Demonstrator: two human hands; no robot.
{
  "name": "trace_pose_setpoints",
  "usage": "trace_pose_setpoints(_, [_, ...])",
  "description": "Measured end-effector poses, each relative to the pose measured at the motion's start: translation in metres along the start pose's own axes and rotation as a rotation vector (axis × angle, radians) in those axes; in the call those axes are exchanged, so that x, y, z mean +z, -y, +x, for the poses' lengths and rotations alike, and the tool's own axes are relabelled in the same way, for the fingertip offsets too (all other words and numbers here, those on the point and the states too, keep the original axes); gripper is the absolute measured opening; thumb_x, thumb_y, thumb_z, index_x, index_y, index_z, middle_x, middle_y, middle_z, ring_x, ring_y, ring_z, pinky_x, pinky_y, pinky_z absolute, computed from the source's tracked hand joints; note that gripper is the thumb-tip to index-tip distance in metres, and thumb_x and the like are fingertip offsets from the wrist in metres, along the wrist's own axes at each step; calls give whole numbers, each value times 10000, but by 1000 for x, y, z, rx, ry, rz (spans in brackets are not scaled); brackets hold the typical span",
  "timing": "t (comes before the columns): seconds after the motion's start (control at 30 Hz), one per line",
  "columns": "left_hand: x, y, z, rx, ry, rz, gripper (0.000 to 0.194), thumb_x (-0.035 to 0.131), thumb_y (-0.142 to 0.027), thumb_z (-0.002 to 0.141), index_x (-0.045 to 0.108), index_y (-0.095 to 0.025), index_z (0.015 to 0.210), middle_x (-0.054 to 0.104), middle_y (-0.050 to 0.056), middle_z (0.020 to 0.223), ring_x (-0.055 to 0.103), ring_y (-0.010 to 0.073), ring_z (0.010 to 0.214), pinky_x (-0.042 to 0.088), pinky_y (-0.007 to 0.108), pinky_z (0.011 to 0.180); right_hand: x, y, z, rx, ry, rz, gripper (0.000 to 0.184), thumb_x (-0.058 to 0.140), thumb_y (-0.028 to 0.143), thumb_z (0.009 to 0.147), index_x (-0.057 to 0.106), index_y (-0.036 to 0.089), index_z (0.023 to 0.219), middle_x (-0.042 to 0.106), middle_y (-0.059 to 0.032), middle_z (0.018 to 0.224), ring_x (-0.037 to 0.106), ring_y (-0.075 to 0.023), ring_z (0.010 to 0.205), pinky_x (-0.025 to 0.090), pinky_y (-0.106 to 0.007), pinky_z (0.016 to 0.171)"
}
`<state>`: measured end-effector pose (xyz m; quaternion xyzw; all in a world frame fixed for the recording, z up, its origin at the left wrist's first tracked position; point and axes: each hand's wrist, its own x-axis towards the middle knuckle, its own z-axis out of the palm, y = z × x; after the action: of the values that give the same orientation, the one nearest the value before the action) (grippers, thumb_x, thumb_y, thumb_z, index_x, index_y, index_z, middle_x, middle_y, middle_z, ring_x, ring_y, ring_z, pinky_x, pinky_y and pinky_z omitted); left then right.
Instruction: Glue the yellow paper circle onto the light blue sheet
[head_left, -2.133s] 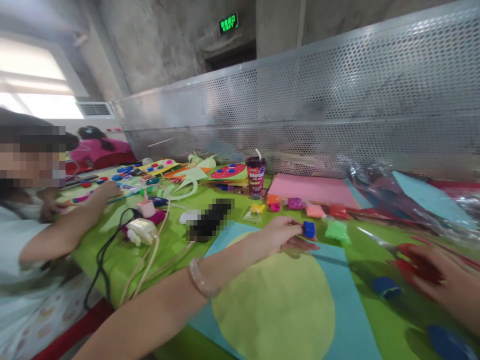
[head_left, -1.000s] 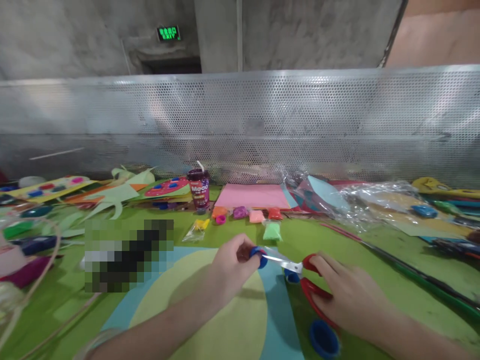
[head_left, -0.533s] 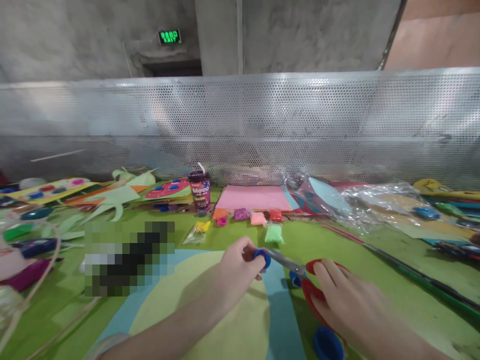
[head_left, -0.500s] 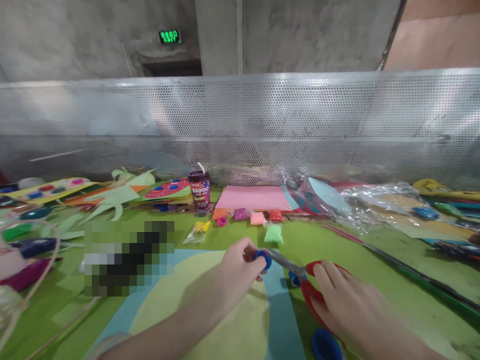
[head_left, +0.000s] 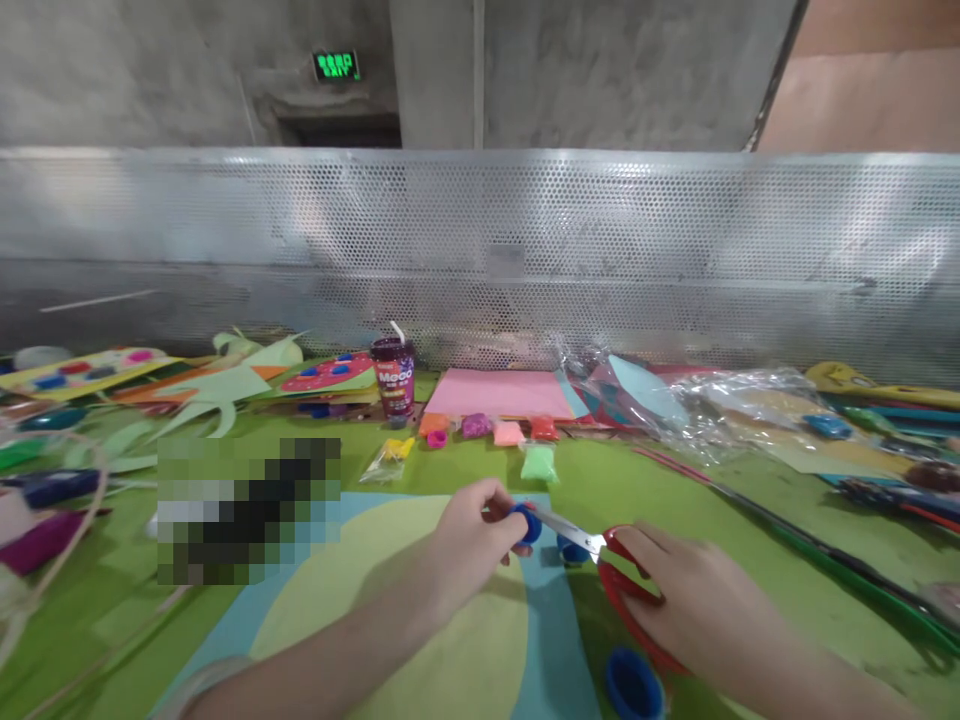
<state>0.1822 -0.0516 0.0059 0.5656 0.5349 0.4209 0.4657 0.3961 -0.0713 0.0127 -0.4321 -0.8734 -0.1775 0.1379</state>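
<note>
My left hand (head_left: 484, 525) pinches a small round blue cap (head_left: 528, 523) above the right part of a blue sheet (head_left: 559, 630) with a pale yellow-green circle (head_left: 405, 640) on it. In my right hand (head_left: 675, 580) are red-handled scissors (head_left: 589, 541), their blades pointing left and the tips at the blue cap. Whether the blades touch the cap I cannot tell. Behind the scissors lies another blue round piece (head_left: 574, 550). A larger blue cap (head_left: 634, 684) rests on the green table below my right hand.
Small bags of coloured clay (head_left: 539, 462) lie ahead, before a stack of pink paper (head_left: 499, 393). A purple drink cup (head_left: 394, 380) with a straw stands left of it. Clear plastic wrap (head_left: 750, 405) and long thin sticks (head_left: 795, 545) lie on the right. A perforated metal barrier (head_left: 450, 250) runs behind.
The scissor handles have moved apart slightly and the blades have tilted and catch more light. My left hand keeps the blue cap in nearly the same place. The view has shifted a little.
</note>
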Motion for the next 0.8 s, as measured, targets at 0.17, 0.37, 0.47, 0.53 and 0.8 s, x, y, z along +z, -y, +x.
trace_pose_setpoints(0.17, [-1, -1, -3, 47, 27, 32, 83, 539, -207, 676, 472, -186, 632, 579, -4, 574, 611, 162, 596, 401, 236, 508, -2, -6, 1, 20, 70, 103, 129, 453, 156, 789, 571, 201, 817, 619, 0, 682, 600, -146, 519, 393, -246, 468])
trace_pose_setpoints(0.37, [-3, 1, -3, 62, 48, 11, 102, 551, -228, 691, 473, -186, 641, 584, -7, 583, 602, 153, 600, 387, 235, 523, 3, -10, -1, 2, 102, 127, 152, 425, 146, 818, 554, 221, 844, 604, 23, 680, 584, -128, 528, 393, -241, 486])
trace_pose_setpoints(0.47, [-3, 3, -1, 7, 49, -2, 86, 535, -212, 683, 466, -187, 639, 607, -2, 574, 573, 133, 544, 382, 236, 515, 6, -7, 0, -64, -64, 5, 121, 403, 181, 834, 521, 203, 846, 602, 11, 682, 579, -134, 489, 374, -254, 435])
trace_pose_setpoints(0.53, [-2, 4, 0, -54, 43, -35, 75, 520, -201, 681, 459, -188, 638, 613, 2, 567, 563, 129, 524, 381, 238, 511, 6, -3, 1, -105, -207, -107, 138, 358, 201, 851, 493, 196, 825, 590, 3, 656, 570, -141, 458, 345, -267, 390])
trace_pose_setpoints(0.8, [0, 8, -1, -127, 25, -142, 92, 534, -230, 693, 470, -181, 648, 594, 5, 571, 616, 157, 621, 406, 242, 544, 3, 11, -2, -111, -309, -334, 186, 272, 164, 867, 426, 213, 775, 539, -4, 599, 564, -149, 467, 324, -282, 411])
